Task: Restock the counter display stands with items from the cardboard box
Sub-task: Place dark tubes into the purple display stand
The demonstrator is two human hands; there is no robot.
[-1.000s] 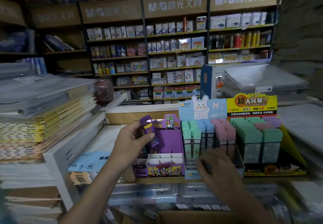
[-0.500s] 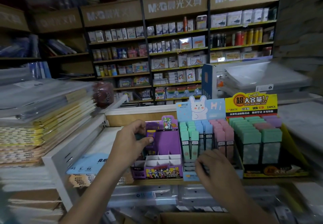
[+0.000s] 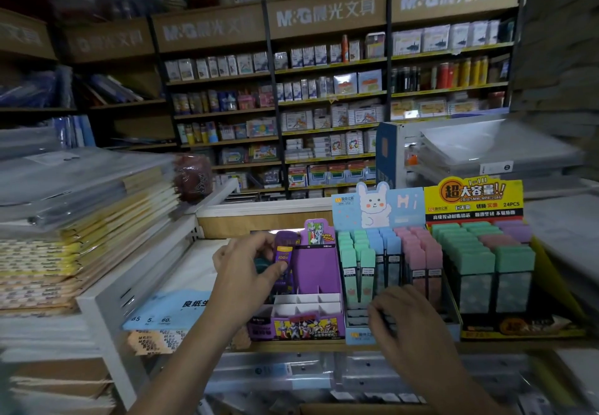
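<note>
My left hand (image 3: 241,277) grips a small purple lead case (image 3: 283,257), held upright at the left rear of the purple display stand (image 3: 311,327). That stand has white dividers and mostly bare slots. My right hand (image 3: 406,320) rests on the front lower rows of the light-blue rabbit stand (image 3: 389,207), fingers curled over the small cases there; whether it holds one is hidden. A yellow stand (image 3: 473,197) at the right is filled with green, pink and lilac cases. Only the top edge of the cardboard box (image 3: 356,409) shows at the bottom.
Stacks of wrapped notebooks (image 3: 81,229) rise at the left beside a white rack (image 3: 103,314). A blue paper pack (image 3: 175,307) lies next to the purple stand. Plastic-bagged goods (image 3: 291,372) lie below the counter edge. Stocked wall shelves (image 3: 324,106) fill the background.
My left hand has carried the purple case from a tilted hold above the stand down and back, upright against its left rear. My right hand has stayed on the blue stand's front.
</note>
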